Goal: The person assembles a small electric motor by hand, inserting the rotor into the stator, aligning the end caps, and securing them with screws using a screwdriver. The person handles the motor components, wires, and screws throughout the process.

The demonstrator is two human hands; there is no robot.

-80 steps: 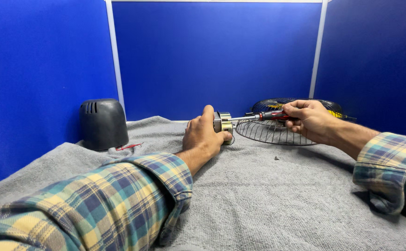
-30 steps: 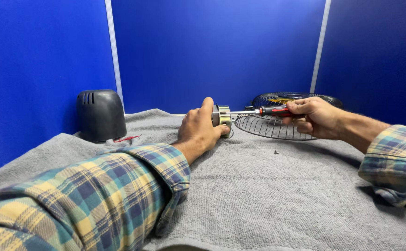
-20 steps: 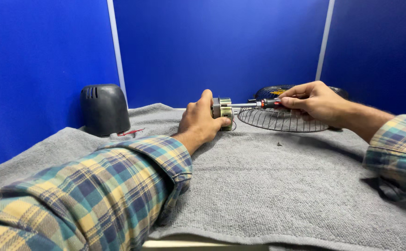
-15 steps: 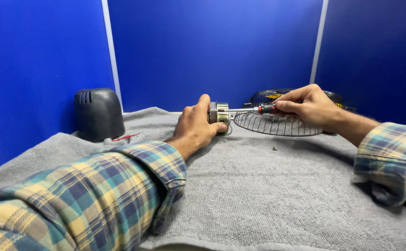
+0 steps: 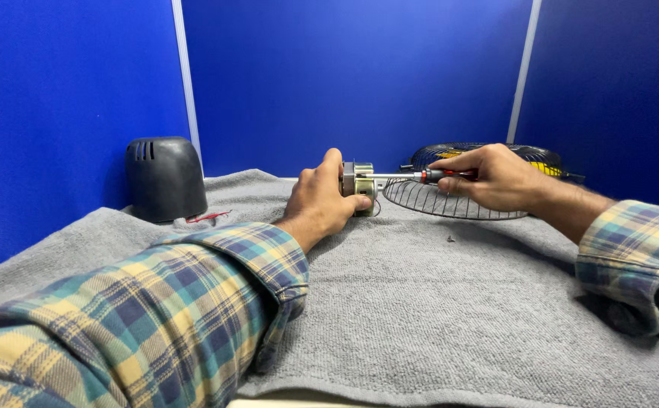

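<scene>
Small metal motor (image 5: 359,187) stood on grey towel (image 5: 435,302) at 12 o'clock, held in left hand (image 5: 322,200) grip; screwdriver (image 5: 412,177) pinched in right hand (image 5: 495,177), tip at motor face; shaft best kept level, motor braced firmly; wire grille (image 5: 450,204) at 1 o'clock.

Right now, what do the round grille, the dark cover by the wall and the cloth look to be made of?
Round grille: thin metal wire, seemingly, with a dull grey shine. Dark cover: probably moulded plastic, matt, with slotted vents. Cloth: grey towelling, looped and fuzzy.
</scene>
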